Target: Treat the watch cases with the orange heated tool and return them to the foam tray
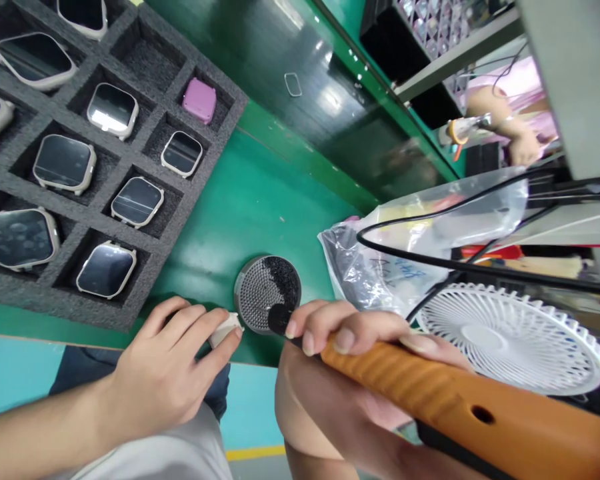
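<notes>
My right hand (360,347) grips an orange electric screwdriver (420,387) with a black nose. The tool slants down to the left, its black tip over the near edge of a round screw dish (260,283). That dish has a dimpled grey surface, with a heap of tiny dark screws on its far right side. My left hand (173,357) is closed at the bench edge, left of the dish. Between its thumb and fingers is a pale watch case (225,328), mostly hidden by the fingers.
A dark foam tray (180,220) at the left holds several watches and a pink watch-shaped piece (200,100). On the right are a clear plastic bag (370,267), a black cable (410,220) and a white fan (505,340). Another person's hand (525,147) shows at upper right.
</notes>
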{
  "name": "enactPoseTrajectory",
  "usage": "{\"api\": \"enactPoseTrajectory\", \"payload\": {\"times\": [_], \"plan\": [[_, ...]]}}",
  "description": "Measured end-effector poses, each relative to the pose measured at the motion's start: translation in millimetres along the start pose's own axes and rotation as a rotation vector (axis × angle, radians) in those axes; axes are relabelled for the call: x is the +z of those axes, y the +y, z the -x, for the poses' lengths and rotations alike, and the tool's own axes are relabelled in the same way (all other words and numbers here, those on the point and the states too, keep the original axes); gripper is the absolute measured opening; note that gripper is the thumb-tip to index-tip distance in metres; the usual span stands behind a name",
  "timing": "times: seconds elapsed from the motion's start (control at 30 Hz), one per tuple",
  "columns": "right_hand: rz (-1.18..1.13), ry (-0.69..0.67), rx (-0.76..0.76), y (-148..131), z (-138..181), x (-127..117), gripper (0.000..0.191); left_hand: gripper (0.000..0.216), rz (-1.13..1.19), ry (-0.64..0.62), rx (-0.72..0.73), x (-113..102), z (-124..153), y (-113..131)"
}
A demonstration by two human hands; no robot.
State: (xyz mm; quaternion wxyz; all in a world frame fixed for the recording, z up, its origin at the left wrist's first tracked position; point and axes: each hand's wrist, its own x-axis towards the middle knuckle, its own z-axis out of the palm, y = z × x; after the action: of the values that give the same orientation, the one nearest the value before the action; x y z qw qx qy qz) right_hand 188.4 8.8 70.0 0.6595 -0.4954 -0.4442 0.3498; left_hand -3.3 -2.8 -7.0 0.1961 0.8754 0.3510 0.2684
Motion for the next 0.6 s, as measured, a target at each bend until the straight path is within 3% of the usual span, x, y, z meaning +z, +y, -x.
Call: {"api": "enactPoseTrajectory", "payload": {"times": [0.07,0.2,0.43,0.6], "plan": [[0.078,-0.026,0.043,-9,2,-4,0.044,0.042,0.016,-0.005,0.006,-1,1,-1],[0.185,-0.155,0.068,-15,2,-13,0.052,0.042,0.026,-0.017,-0.006,-2,0,-1],[0.177,-0.209,0.026,-6,7,-12,0.049,0.030,0.118,-0.021,-0.156,-4,-9,6],[-0.050,-0.033,-0.207,5,17,12,0.032,0.021,0.164,0.024,-0.236,-5,-15,8]]}}
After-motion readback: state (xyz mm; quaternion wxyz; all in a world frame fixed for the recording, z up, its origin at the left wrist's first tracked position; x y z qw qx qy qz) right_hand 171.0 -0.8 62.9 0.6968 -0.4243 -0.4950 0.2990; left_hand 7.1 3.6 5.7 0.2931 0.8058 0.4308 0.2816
